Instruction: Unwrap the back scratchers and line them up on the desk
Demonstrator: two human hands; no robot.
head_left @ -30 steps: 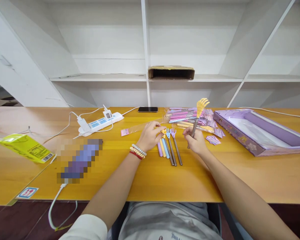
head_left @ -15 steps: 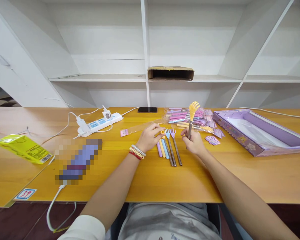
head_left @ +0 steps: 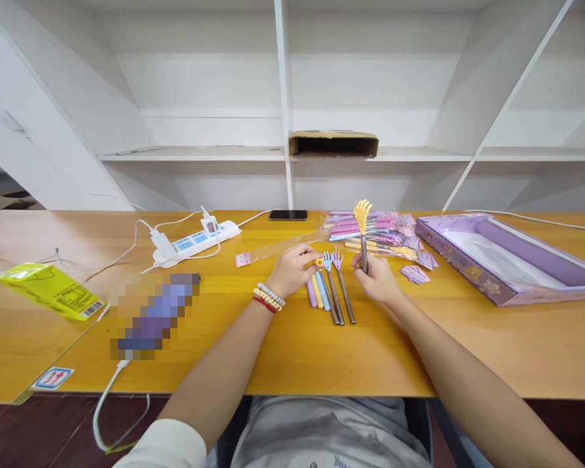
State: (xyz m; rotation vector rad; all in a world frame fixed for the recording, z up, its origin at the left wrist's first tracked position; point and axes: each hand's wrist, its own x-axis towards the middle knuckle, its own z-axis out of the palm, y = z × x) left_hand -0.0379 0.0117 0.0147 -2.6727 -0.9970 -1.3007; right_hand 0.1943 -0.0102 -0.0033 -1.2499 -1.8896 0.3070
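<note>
My right hand (head_left: 377,276) is closed around the metal rod of a back scratcher with a yellow claw head (head_left: 363,218), held nearly upright above the table. My left hand (head_left: 292,272) pinches a small yellow ring-shaped piece (head_left: 319,262) between thumb and fingertips. Between my hands lie a back scratcher with a blue claw (head_left: 327,261) and one with a purple claw (head_left: 338,261), their metal rods towards me. Beside them, partly under my left fingers, lie a purple handle (head_left: 311,294), a yellow handle (head_left: 317,292) and a blue handle (head_left: 324,296).
Behind my hands sits a pile of bagged back scratchers (head_left: 365,227), with small pink cards (head_left: 414,274) nearby. A purple box (head_left: 497,286) stands at right. A clear bag (head_left: 273,248), power strip (head_left: 195,242), phone (head_left: 287,214) and yellow packet (head_left: 53,289) are further left.
My right hand has swung the yellow claw head slightly left, and the rod is now more upright. My left hand has shifted a little to the right with the yellow ring-shaped piece.
</note>
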